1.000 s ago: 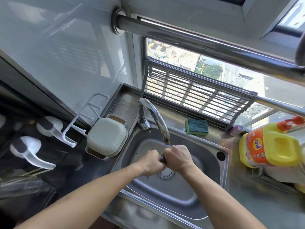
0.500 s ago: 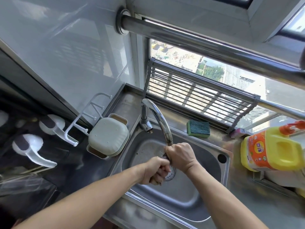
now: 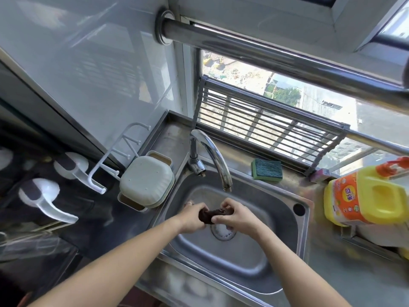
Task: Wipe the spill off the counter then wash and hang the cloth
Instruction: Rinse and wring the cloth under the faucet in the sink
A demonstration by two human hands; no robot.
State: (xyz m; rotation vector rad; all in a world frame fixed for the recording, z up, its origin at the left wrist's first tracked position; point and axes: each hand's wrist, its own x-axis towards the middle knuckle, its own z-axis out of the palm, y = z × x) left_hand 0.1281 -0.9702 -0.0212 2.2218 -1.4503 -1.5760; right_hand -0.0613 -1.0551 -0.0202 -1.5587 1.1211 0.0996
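A dark brown cloth [image 3: 212, 214], rolled into a tight twist, stretches between my two hands over the steel sink [image 3: 254, 271], just above the drain [image 3: 222, 232]. My left hand [image 3: 191, 218] grips its left end and my right hand [image 3: 234, 217] grips its right end. The chrome tap [image 3: 215, 159] curves over the basin, with its spout just above my hands. I see no water running from it. A white hook rack [image 3: 110, 158] sticks out from the left wall.
A green sponge [image 3: 266, 169] lies on the ledge behind the sink. At right stands a yellow detergent jug [image 3: 367, 196]. A cream lidded box [image 3: 147, 185] sits left of the sink. A thick metal rail [image 3: 276, 54] crosses above the window.
My hands have come down from right under the spout and drawn a little apart, so the twisted cloth now shows between them. The camera tilted slightly.
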